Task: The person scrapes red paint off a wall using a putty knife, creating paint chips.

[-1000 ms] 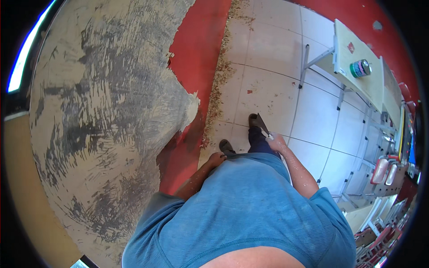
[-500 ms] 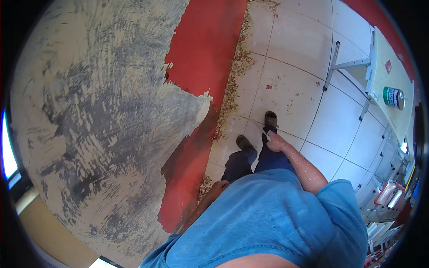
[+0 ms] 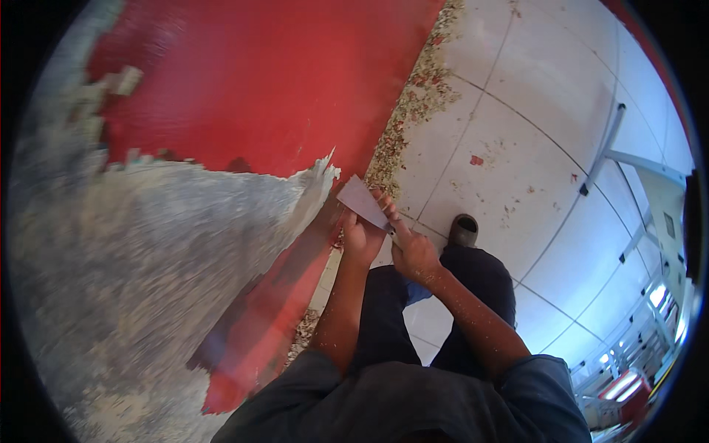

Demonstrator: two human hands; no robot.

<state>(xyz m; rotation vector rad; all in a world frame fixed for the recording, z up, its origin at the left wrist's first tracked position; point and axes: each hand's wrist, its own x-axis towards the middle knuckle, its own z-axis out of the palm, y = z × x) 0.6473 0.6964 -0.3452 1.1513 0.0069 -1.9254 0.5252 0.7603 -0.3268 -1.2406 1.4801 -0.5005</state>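
Note:
My right hand [image 3: 416, 255] is closed round the handle of a putty knife [image 3: 363, 201] with a wide, flat metal blade. The blade points up and left, toward the wall. Beneath it, my left hand [image 3: 357, 238] is turned palm up, with its fingers stretched out past the blade's right edge. The blade hides part of this palm; whether the two touch, I cannot tell. Close on the left stands a wall with red paint [image 3: 244, 88] and a broad patch of grey-beige filler [image 3: 148, 273] that has a ragged edge. Both forearms carry pale specks.
Crumbs and flakes [image 3: 402, 122] lie along the foot of the wall on the pale tile floor [image 3: 517, 148]. A dark shoe [image 3: 463, 230] is on the tiles below my hands. At the right, a metal-legged folding stand [image 3: 653, 173] reaches over the floor.
My left hand has come up from beside the wall to meet the putty knife. The right hand has moved left with it. My view has shifted, showing more red wall.

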